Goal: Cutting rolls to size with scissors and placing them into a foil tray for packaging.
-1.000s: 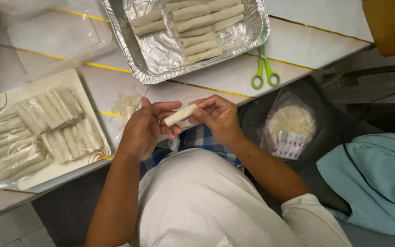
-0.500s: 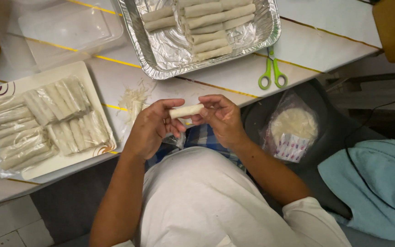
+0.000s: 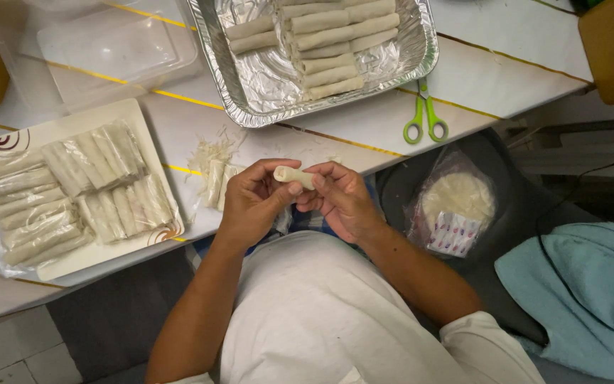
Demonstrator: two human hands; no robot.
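Observation:
My left hand (image 3: 254, 201) and my right hand (image 3: 340, 197) both grip a small pale roll (image 3: 293, 176) of wrapper, held lying crosswise between the fingertips just above the table's near edge. A foil tray (image 3: 250, 78) beyond my hands holds several finished rolls in rows. To the left, a white plate (image 3: 140, 117) carries several plastic-wrapped sticks. A small heap of pale shreds and strips (image 3: 214, 171) lies on the table beside my left hand.
Green-handled scissors (image 3: 426, 117) lie right of the foil tray. A clear plastic lid (image 3: 119, 50) sits at the back left. A bag of round wrappers (image 3: 454, 206) rests on a dark seat at the right, next to a light blue towel (image 3: 577, 299).
Both hands have turned the roll from a slant to lying level and shifted slightly; the view has tilted a little.

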